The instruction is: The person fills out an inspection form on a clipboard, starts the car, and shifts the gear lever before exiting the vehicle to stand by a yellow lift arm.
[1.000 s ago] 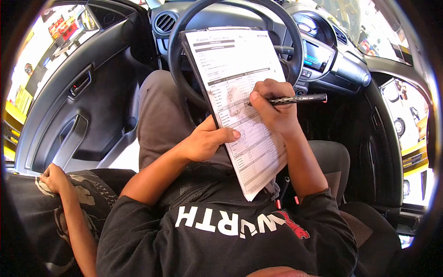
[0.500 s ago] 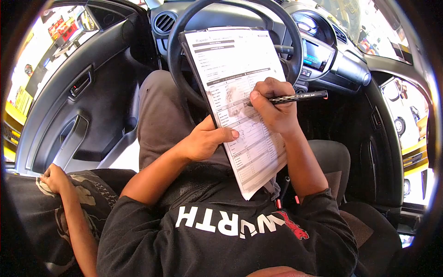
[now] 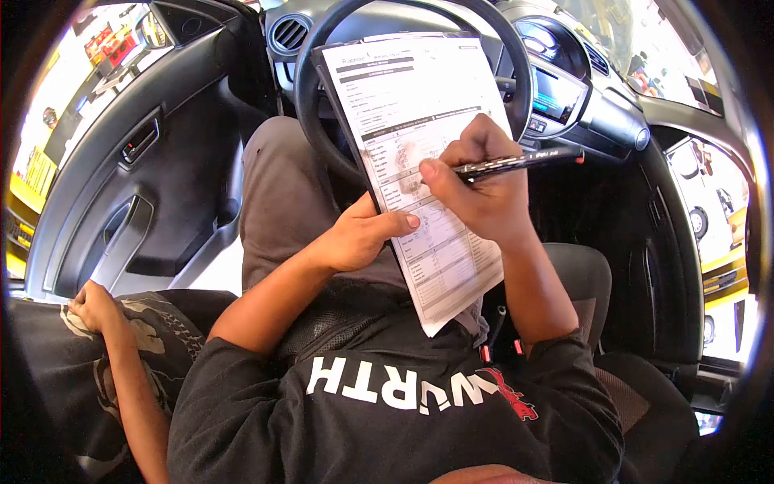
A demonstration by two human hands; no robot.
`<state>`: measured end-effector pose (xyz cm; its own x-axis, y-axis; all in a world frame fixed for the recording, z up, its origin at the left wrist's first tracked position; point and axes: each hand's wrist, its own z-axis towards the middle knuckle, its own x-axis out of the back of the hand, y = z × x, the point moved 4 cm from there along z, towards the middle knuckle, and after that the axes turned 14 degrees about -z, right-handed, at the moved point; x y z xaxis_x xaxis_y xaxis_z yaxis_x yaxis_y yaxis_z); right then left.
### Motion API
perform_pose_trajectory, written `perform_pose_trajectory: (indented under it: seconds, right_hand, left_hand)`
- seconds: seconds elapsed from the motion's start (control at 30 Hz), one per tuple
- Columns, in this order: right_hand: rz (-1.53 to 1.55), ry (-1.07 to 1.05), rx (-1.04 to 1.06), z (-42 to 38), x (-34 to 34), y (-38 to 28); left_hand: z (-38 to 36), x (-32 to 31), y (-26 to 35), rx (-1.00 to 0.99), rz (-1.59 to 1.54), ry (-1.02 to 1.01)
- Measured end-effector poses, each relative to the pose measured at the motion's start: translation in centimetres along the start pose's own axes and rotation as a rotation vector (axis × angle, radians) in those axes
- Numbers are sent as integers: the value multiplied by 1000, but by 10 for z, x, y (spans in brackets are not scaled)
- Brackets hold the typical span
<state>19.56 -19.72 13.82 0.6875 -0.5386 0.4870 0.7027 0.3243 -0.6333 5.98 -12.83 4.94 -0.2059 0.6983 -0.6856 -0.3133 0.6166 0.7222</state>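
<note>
A printed form [image 3: 403, 97] with rows of boxes and some handwriting lies on a dark clipboard [image 3: 326, 81], tilted in front of the steering wheel. My left hand [image 3: 363, 234] grips the clipboard's left edge, thumb on top of the paper and fingers hidden beneath. My right hand [image 3: 488, 181] is closed around a black patterned pen [image 3: 524, 161] and rests over the middle of the form. The pen's tip is hidden behind my fingers, near a smudged grey patch on the paper.
The steering wheel [image 3: 310, 121] stands just behind the clipboard. A lit dashboard screen [image 3: 556, 95] is to the right. At the left is the open car door [image 3: 161, 177], where another person's hand [image 3: 98, 309] rests on dark patterned cloth. Red seat-belt buckles [image 3: 485, 353] sit beside my right hip.
My right hand and the pen have shifted slightly left across the form, and the pen has tilted. The clipboard has risen a little toward the wheel with my left hand.
</note>
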Motion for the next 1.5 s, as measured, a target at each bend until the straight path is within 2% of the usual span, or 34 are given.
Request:
perform_pose_trajectory:
  seconds: [0.1, 0.3, 0.4, 0.5, 0.63, 0.83, 1.03, 1.13, 1.23, 1.5]
  right_hand:
    - [-93, -21, 88, -1, -5, 9]
    - [-54, 46, 114, -3, -7, 4]
    - [-137, 14, 200, -4, -8, -20]
    - [88, 2, -26, -8, -23, -8]
    - [119, -36, -90, -13, -32, 7]
    - [21, -31, 39, -11, -34, 4]
    - [2, 18, 52, -10, -30, 7]
    - [237, 127, -95, -10, -23, 13]
    - [67, 110, 1, -7, -7, 8]
    - [47, 49, 61, -7, -16, 16]
  left_hand:
    - [1, 4, -3, 51, 40, -93]
    - [1, 1, -2, 35, 13, -125]
    - [2, -1, -3, 12, 41, -106]
    - [5, 3, -10, -19, 87, -139]
    - [7, 7, -13, -66, 48, -139]
    - [5, 6, -11, -20, 66, -130]
    - [5, 9, -17, -34, 5, -126]
    - [6, 8, -15, -23, -11, -128]
    - [0, 2, -6, 10, -37, -122]
    - [1, 4, -6, 35, 23, -120]
